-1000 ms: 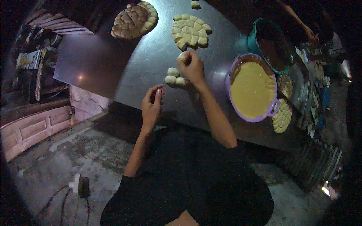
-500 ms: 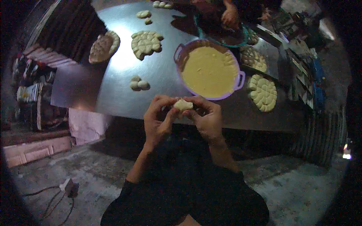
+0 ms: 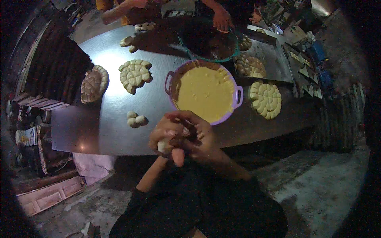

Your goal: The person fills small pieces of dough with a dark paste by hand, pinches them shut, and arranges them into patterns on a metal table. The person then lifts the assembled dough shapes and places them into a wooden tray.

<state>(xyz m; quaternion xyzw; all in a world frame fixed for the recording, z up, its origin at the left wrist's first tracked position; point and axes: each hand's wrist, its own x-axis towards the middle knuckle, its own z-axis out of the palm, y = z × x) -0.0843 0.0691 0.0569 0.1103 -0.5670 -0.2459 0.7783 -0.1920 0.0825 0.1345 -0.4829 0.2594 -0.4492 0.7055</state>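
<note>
While our left hand and right hand press together, cupped around a pale dough piece, we hold it just before the metal surface, near the purple basin of yellow batter and three small dough balls.

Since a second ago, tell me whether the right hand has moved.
Yes. The right hand left the small dough pieces on the metal table, pulling back over the table's near edge to meet the left hand.

Both hands pinch dough piece nr purple bowl (yellow batter).
</note>
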